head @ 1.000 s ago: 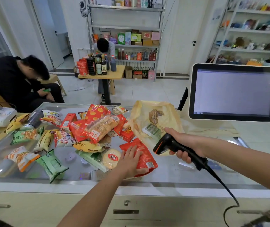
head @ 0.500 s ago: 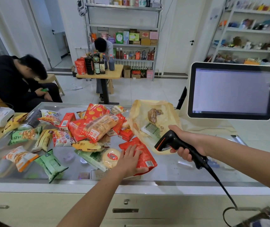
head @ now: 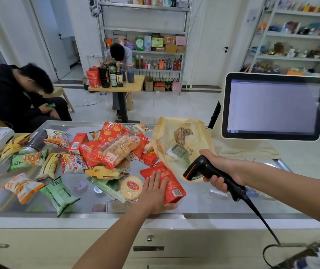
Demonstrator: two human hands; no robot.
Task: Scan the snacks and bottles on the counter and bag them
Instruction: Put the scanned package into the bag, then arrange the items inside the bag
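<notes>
Left hand [head: 156, 193] lies flat on the red pouch [head: 171, 181] near the bench [head: 213, 202] front; right hand [head: 221, 169] grips the barcode scanner [head: 199, 168]. I risk a misread if the beam misses the pouch's label.

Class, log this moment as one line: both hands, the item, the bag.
left hand: flat on red pouch | right hand: grips scanner, aimed toward pouch | yellow bag: on counter behind pouch | pouch not yet bagged

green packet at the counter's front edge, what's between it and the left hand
Head view: bare glass counter, then a long green-and-clear packet and a round cracker pack beside the left hand.
</notes>
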